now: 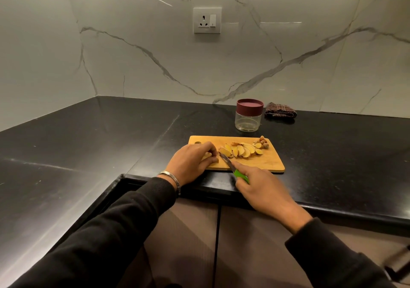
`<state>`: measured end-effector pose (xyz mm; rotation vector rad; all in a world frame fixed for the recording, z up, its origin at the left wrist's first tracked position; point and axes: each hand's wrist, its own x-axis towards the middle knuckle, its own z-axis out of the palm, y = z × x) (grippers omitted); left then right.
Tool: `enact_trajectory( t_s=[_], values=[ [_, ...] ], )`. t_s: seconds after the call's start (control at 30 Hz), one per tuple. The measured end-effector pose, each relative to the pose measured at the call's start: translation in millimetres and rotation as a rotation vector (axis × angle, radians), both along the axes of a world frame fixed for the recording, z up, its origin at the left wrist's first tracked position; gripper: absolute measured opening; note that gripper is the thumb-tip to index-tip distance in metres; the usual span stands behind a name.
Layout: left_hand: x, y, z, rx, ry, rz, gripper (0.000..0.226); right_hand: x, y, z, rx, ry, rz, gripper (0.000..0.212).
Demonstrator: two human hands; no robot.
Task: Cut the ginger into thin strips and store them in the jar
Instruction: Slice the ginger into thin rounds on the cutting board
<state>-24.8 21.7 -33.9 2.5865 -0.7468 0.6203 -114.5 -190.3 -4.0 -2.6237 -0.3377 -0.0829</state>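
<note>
A wooden cutting board lies on the black counter near its front edge. Several ginger slices fan across the board's middle, with small brown scraps at its far right corner. My left hand pinches a ginger piece on the board's left part. My right hand grips a green-handled knife, its blade angled up-left, tip touching the ginger beside my left fingers. A clear jar with a maroon lid stands shut behind the board.
A folded dark checked cloth lies right of the jar by the marble wall. A wall socket sits above. The black counter wraps round the left in an L. Cabinet doors are below the front edge.
</note>
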Motion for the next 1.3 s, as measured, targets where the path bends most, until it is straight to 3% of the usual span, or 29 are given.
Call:
enact_trajectory(
  t_s=[0.33, 0.6, 1.0, 1.17, 1.23, 1.3],
  values=[
    [3, 2, -1, -0.054, 0.076, -0.049, 0.018, 8, -2, -2, 0.0, -0.018, 0.009, 0.052],
    [0, 3, 2, -0.069, 0.02, -0.052, 0.016, 25, -7, 7, -0.261, -0.106, 0.008, 0.055],
    [2, 3, 5, -0.01, 0.068, -0.096, 0.027, 19, -9, -13, -0.123, -0.253, -0.02, 0.051],
    [2, 3, 3, -0.015, 0.022, -0.097, 0.023, 35, -13, -3, -0.163, -0.086, 0.023, 0.048],
    [2, 3, 4, -0.015, 0.015, -0.102, 0.023, 40, -12, 2, -0.031, 0.047, 0.023, 0.046],
    [2, 3, 4, -0.014, 0.007, -0.105, 0.023, 41, -12, 6, 0.237, 0.244, -0.001, 0.042]
  ],
)
